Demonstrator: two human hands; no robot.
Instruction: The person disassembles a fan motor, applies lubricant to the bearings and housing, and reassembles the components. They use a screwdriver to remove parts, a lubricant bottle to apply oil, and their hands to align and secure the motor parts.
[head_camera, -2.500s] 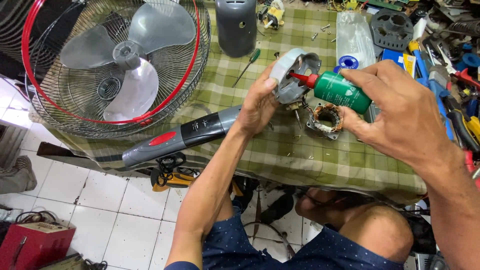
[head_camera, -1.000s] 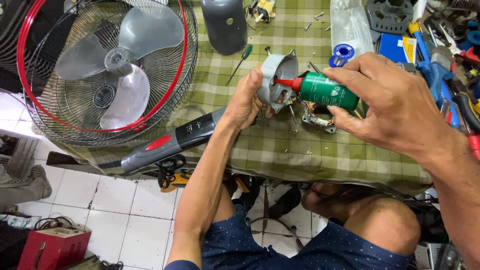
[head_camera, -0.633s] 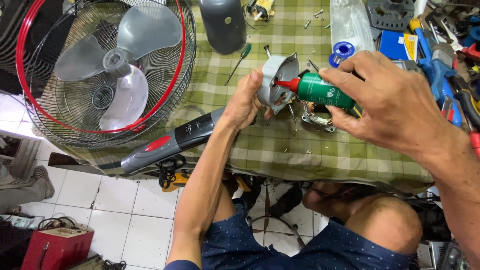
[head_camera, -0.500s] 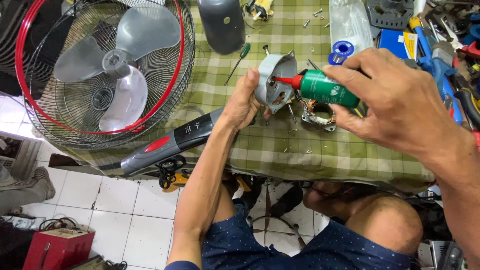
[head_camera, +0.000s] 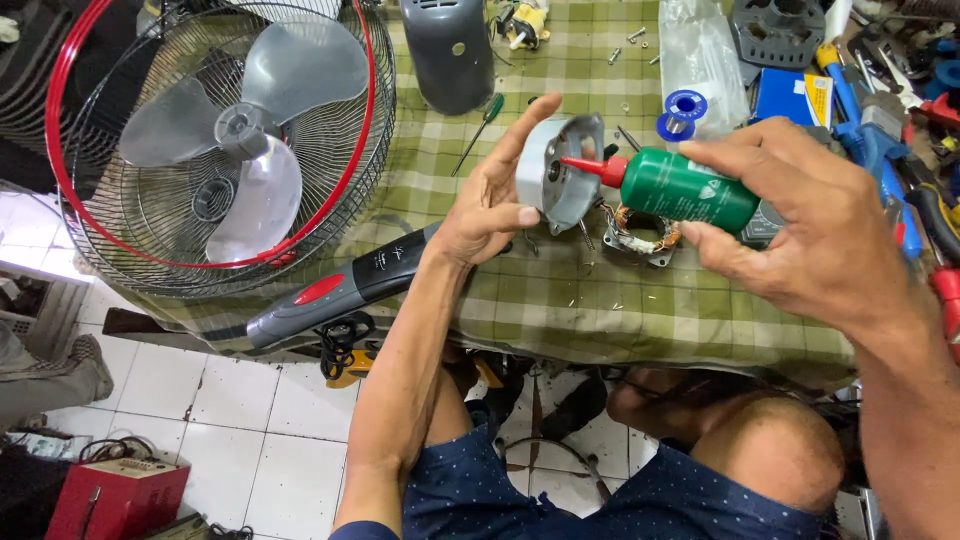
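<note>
1. L hand (head_camera: 492, 205) holds grey metal motor cover (head_camera: 562, 172) up off the table, thumb on its near side, index finger stretched straight up past its rim. Cover tilted, open face toward the bottle.
2. R hand (head_camera: 810, 215) wrapped around green oil bottle (head_camera: 690, 188), bottle lying near-horizontal, red nozzle tip touching the cover's centre.
3. Right under the bottle: copper-wound stator (head_camera: 643, 232) on the green check tablecloth (head_camera: 560, 300), partly hidden by bottle & cover.
4. Behind the cover: green-handled screwdriver (head_camera: 480, 131), dark grey motor housing (head_camera: 447, 52) standing upright, loose screws near it.
5. Blue solder spool (head_camera: 682, 108) just behind the bottle, clear plastic bag (head_camera: 700, 50) beyond.
6. Far L: fan guard w/ red rim (head_camera: 215, 150), grey blades inside, lying over table edge.
7. Grey-and-red fan stand base (head_camera: 345, 285) lies below L wrist, at table front.
8. R edge: clutter of blue & red tools (head_camera: 880, 120), partly blocked by R hand.
</note>
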